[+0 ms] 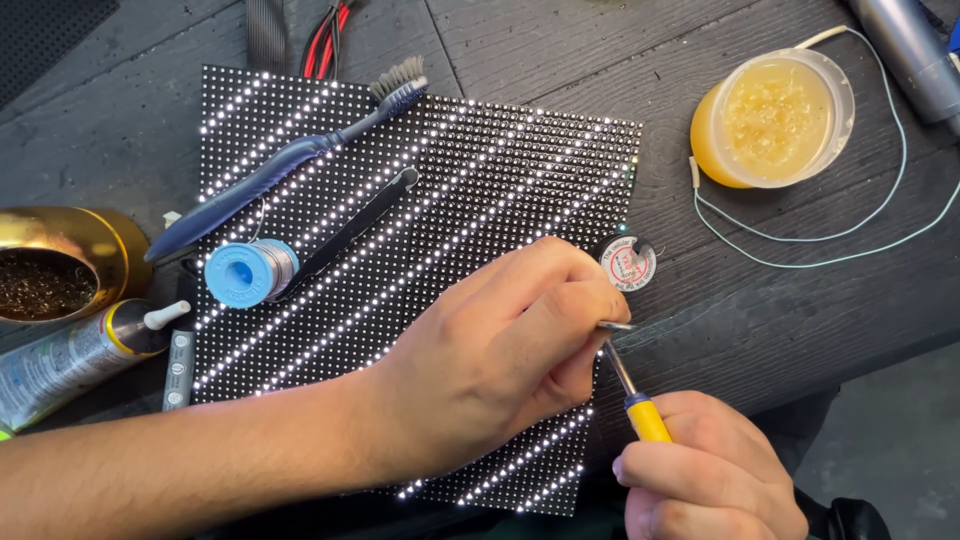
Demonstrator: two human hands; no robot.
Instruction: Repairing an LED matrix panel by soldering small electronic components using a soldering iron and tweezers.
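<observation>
Two hands over gridded LED panel point(470, 190): left hand point(490, 350) pinching slim metal tweezers point(614, 326), right hand point(715, 475) fisted around yellow-collared soldering iron point(635, 395).

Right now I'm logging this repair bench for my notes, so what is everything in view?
lit LED matrix panel: one, black with white dots, centre of the dark wooden table
blue-handled toothbrush: one, lying across the panel's upper left
blue solder spool: one, on the panel's left side
round white wick reel: one, at the panel's right edge
amber flux jar: one, open, upper right
gold tip-cleaner pot: one, far left
glue tube: one, white cap, lower left
yellow-collared soldering iron: one, in the right hand
left hand: resting on the panel
right hand: bottom right
</observation>
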